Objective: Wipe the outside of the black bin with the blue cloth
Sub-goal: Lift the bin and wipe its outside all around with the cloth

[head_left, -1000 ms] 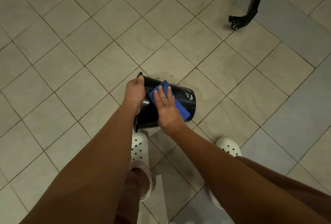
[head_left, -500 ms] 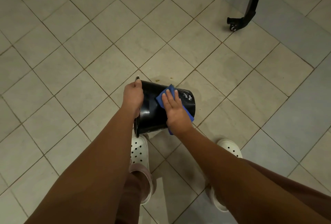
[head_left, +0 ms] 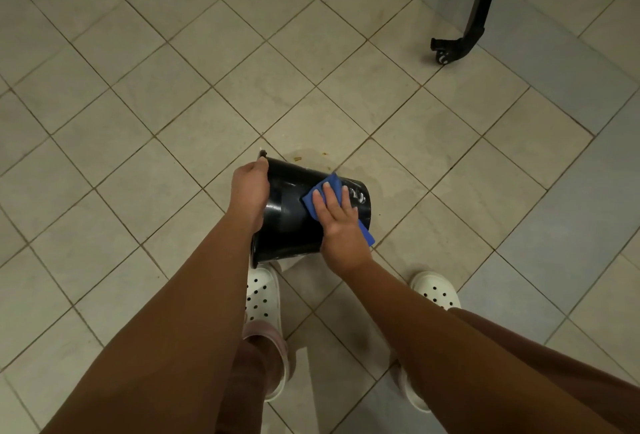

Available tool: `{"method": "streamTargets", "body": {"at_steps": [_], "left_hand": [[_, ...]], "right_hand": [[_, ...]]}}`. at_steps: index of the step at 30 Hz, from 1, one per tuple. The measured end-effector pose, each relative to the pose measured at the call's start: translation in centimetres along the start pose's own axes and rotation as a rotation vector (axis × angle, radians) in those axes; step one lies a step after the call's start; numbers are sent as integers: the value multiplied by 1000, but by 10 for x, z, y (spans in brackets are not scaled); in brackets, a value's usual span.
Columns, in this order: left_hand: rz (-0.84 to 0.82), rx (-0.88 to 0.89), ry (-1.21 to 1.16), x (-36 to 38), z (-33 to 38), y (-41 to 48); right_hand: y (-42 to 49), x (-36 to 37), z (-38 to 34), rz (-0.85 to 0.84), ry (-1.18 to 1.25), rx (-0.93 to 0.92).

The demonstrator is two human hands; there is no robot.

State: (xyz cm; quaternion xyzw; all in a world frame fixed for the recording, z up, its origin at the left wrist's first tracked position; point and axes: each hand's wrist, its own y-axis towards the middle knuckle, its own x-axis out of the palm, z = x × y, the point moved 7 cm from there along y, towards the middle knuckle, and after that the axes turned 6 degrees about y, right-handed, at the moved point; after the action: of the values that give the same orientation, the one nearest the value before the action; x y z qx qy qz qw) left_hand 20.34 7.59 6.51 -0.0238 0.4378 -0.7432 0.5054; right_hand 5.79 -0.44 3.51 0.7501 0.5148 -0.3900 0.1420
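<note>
Floor (head_left: 173, 87): pale tiles set diagonal, open on all sides of the work. The only obstruction is a black caster leg (head_left: 474, 17) far up-right, well apart, no issue.

Bin (head_left: 287, 222): mid-frame, just ahead of the clogs (head_left: 261, 295), tipped on its side. Long axis runs roughly L–R across the body, mouth to the L, base to the R and a bit lower. Looks held up off the floor, can't be sure. Upper wall faces the camera; underside and far wall are hidden.

L hand (head_left: 249, 187): at the mouth end, fingers curled over the rim, gripping it. It's the anchor and prob. the one to rotate the bin.

R hand (head_left: 337, 222): palm down, fingers (head_left: 334, 196) straight and together, pressing flat on the cloth (head_left: 313, 203), not clutching it. Sits on the wall toward the base end, so it's the nearer hand for wiping.

Cloth: blue, folded, between palm and wall, edges showing past the fingertips and out by the wrist.

Key relation: unwiped wall lies L of the R hand, along the axis toward the L hand. The stroke has free run that way until the hands meet. To the R, the base edge is close, so little travel.

White marks (head_left: 358, 195) just R of the fingertips, near the base. Likely the next target. Specks (head_left: 297, 158) on the tile beyond the bin.

Risk: cloth slipping out from under a flat palm.
</note>
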Motion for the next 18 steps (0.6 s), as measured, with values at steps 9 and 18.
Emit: {"method": "streamTargets", "body": {"at_steps": [9, 18], "left_hand": [[-100, -101, -46, 6, -6, -4], [5, -77, -5, 6, -5, 1]], "right_hand": [[0, 0, -6, 22, 19, -122], [-18, 13, -7, 87, -6, 83]]}}
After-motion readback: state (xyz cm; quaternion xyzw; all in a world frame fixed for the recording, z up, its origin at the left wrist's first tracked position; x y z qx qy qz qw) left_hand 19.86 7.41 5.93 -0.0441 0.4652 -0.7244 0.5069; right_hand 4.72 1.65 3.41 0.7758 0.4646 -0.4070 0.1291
